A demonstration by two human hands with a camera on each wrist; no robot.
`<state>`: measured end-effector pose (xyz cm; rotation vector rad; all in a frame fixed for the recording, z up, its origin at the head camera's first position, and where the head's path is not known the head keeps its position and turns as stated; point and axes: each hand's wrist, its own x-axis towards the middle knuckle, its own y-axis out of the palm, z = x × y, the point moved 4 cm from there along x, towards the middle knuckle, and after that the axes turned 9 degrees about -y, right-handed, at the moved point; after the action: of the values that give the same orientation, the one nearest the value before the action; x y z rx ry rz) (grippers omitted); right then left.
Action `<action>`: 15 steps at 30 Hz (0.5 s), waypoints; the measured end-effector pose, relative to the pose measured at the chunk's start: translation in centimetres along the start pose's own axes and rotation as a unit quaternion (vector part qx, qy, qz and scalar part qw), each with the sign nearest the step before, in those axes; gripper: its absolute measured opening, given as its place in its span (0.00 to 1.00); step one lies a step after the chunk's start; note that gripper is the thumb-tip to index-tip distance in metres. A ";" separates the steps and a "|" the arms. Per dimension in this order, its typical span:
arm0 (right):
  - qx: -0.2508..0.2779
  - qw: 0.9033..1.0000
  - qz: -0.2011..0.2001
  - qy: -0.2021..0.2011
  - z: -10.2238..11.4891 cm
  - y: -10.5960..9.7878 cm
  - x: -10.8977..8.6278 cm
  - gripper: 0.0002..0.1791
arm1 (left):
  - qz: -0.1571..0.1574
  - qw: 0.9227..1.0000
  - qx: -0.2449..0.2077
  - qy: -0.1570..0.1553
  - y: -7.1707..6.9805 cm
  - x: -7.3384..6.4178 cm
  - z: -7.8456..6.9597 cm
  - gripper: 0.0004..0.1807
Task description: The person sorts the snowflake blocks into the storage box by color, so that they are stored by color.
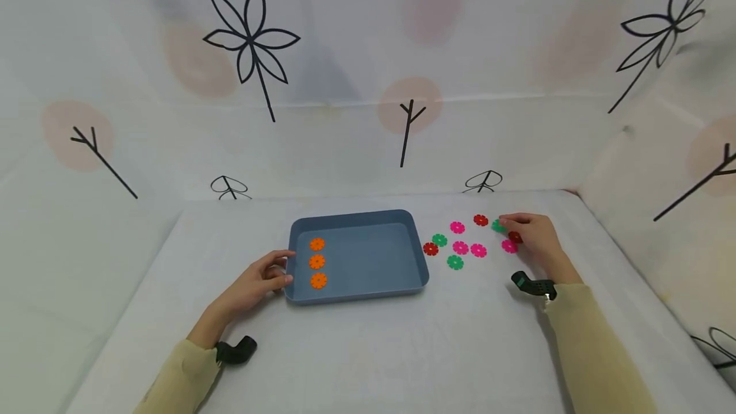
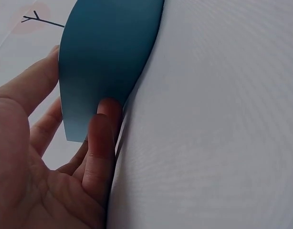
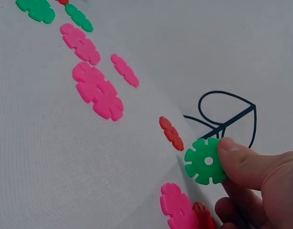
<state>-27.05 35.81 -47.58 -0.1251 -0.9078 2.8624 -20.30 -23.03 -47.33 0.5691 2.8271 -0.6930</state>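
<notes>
The blue-grey tray (image 1: 368, 294) lies on the white-covered table, with three orange notched discs (image 1: 317, 262) in a column near its left side. My left hand (image 1: 255, 283) holds the tray's left end, fingers bent against its outer wall in the left wrist view. Right of the tray, my right hand (image 1: 537, 239) pinches a green notched plastic disc (image 3: 199, 162) by its edge, thumb on its face. Beneath that hand are a red disc (image 1: 514, 237) and a pink disc (image 1: 509, 246). Part of the red one is hidden in the right wrist view.
Between the tray and my right hand lie several loose notched discs, among them pink (image 1: 460, 248), green (image 1: 455, 262) and red (image 1: 430, 248). A white cloth wall (image 1: 345, 145) with drawn plants stands behind the table.
</notes>
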 end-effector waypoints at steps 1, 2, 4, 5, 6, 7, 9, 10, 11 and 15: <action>-0.001 1.000 0.000 -0.003 0.1 -0.1 0.0 0.29 | 0.001 1.000 0.000 0.001 0.0 0.0 -0.1 0.31; -0.002 1.000 -0.002 -0.005 0.1 -0.2 0.0 0.29 | 0.001 1.000 0.000 0.001 0.0 0.1 -0.1 0.31; -0.001 1.000 -0.006 -0.005 0.2 -0.3 0.0 0.29 | 0.002 1.000 0.000 0.001 0.0 0.1 -0.1 0.31; -0.002 1.000 -0.008 -0.006 0.2 -0.3 -0.1 0.29 | 0.002 1.000 -0.001 0.001 0.0 0.1 -0.1 0.31; -0.003 1.000 -0.011 -0.006 0.2 -0.3 -0.1 0.30 | 0.002 1.000 0.000 0.000 0.0 0.1 -0.1 0.31; -0.006 1.000 -0.014 -0.005 0.3 -0.3 -0.1 0.30 | 0.002 1.000 0.000 0.000 0.0 0.1 0.0 0.31; -0.013 1.000 -0.018 -0.006 0.4 -0.3 -0.2 0.31 | 0.002 1.000 0.001 -0.002 0.0 0.1 0.1 0.31; -0.016 1.000 -0.018 -0.007 0.6 -0.3 -0.3 0.31 | 0.002 1.000 0.001 -0.002 0.0 0.1 0.1 0.31; -0.020 1.000 -0.019 -0.011 0.9 -0.3 -0.3 0.32 | 0.001 1.000 0.001 -0.002 0.0 0.2 0.2 0.31; -0.023 0.999 -0.019 -0.034 2.5 0.0 -0.4 0.30 | 0.001 1.000 0.003 0.001 0.0 0.3 0.3 0.30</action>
<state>-26.94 34.31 -45.51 -0.0140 -0.9779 2.8273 -20.57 -23.03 -47.68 0.5742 2.8275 -0.7026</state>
